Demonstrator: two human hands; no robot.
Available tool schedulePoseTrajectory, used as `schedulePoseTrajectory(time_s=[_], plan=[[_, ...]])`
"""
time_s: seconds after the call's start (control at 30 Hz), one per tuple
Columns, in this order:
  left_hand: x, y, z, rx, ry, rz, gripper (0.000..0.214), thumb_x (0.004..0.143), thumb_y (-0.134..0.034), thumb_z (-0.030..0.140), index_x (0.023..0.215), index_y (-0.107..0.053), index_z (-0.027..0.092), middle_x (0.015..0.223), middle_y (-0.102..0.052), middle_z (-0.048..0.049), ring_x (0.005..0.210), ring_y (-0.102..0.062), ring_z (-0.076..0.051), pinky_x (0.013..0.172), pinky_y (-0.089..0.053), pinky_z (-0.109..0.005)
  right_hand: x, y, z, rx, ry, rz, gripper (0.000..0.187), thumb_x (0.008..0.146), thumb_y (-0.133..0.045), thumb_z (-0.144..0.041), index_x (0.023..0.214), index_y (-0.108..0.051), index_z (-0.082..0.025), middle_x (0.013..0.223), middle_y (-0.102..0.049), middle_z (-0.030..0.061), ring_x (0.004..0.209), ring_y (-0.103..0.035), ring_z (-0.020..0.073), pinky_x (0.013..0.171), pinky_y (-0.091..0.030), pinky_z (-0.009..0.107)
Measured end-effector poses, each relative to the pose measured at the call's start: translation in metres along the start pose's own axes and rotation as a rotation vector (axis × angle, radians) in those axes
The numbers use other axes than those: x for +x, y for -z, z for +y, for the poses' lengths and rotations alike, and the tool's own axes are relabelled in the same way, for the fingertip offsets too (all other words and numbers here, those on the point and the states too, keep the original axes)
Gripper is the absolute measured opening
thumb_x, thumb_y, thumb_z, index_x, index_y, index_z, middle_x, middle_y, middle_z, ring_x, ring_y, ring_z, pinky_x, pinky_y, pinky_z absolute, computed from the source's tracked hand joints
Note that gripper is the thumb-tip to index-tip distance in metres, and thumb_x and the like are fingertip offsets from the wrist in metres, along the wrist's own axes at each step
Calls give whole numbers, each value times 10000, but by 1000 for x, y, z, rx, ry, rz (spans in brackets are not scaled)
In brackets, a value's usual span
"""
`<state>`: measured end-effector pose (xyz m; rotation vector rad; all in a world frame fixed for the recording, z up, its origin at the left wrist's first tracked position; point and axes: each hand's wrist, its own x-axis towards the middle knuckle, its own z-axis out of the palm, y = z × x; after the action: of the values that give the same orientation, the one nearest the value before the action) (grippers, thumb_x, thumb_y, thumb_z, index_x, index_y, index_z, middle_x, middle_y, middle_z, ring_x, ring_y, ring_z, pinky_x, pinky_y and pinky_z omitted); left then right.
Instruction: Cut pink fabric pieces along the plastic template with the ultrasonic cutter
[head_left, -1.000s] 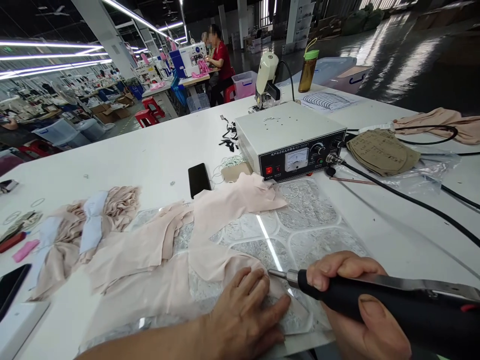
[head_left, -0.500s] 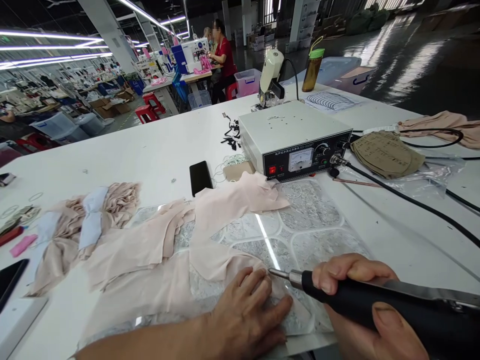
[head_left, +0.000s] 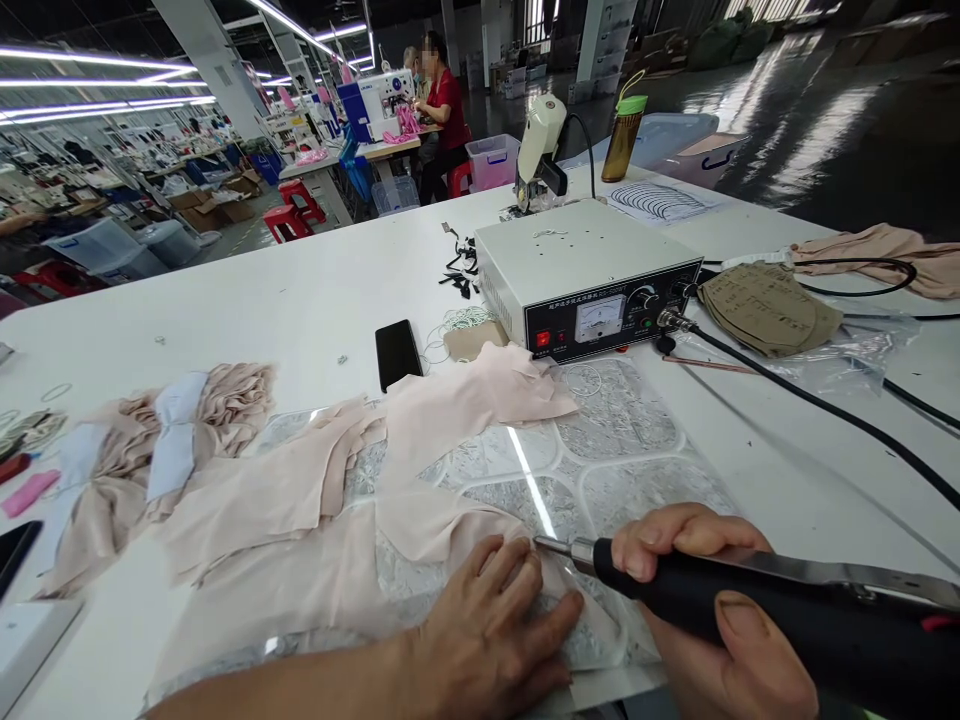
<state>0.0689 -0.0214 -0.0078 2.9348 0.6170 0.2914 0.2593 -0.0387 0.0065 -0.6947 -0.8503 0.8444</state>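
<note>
My left hand (head_left: 499, 620) lies with its fingers stretched out on a thin pale-pink fabric piece (head_left: 420, 525), pressing it against the marbled mat (head_left: 630, 485). In my right hand (head_left: 697, 570) is a handheld ultrasonic welder (head_left: 795, 600), a black grip with a tapered metal tip. That tip is at the fabric right beside my left fingertips; I cannot tell if it touches. More pale-pink cut pieces (head_left: 277, 480) overlap on the mat to the left, and another piece (head_left: 480, 395) lies further back.
Behind the mat stands a control box (head_left: 600, 300) with a black cable (head_left: 825, 405) running right. A phone (head_left: 398, 355) lies left of it. Bundled fabric (head_left: 176, 430) is at the left, brown pattern pieces (head_left: 772, 310) at the right. A bottle (head_left: 624, 140) stands at the back; people sew beyond.
The welder and my right hand have shifted slightly left, the tip staying beside my left fingertips. My left hand and the fabric look almost unmoved; the whole view has shifted a little.
</note>
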Motion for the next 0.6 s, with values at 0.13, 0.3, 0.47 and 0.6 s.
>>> schedulePoseTrajectory(time_s=[0.13, 0.3, 0.47, 0.6], plan=[[1, 1, 1, 26, -14, -7, 496, 931, -526, 469, 1323, -478, 169, 1162, -546, -150, 1163, -494, -340, 899, -475, -496, 2, -3, -2, -28, 23, -16, 137, 829, -583, -333, 813, -570, -198, 742, -561, 18, 595, -551, 133, 539, -532, 316], [0, 0, 2, 37, -8, 1, 513, 916, -552, 476, 1320, -476, 169, 1157, -546, -154, 1162, -498, -348, 893, -474, -501, 1, -3, -1, -41, 32, -32, 118, 835, -561, -317, 833, -571, -200, 749, -568, 18, 612, -560, 137, 550, -537, 313], [-1, -2, 2, 28, -4, 7, 511, 922, -540, 485, 1327, -468, 181, 1148, -545, -142, 1161, -497, -334, 915, -459, -496, -1, -1, 4, -17, 29, -2, 133, 830, -563, -336, 864, -573, -208, 776, -556, 13, 613, -550, 132, 547, -537, 318], [-1, -3, 2, 29, 3, 22, 504, 920, -544, 481, 1321, -477, 183, 1147, -544, -135, 1157, -501, -335, 918, -458, -497, 1, -4, 5, -6, 37, 5, 133, 818, -578, -330, 864, -584, -205, 761, -555, 14, 586, -548, 133, 523, -536, 331]])
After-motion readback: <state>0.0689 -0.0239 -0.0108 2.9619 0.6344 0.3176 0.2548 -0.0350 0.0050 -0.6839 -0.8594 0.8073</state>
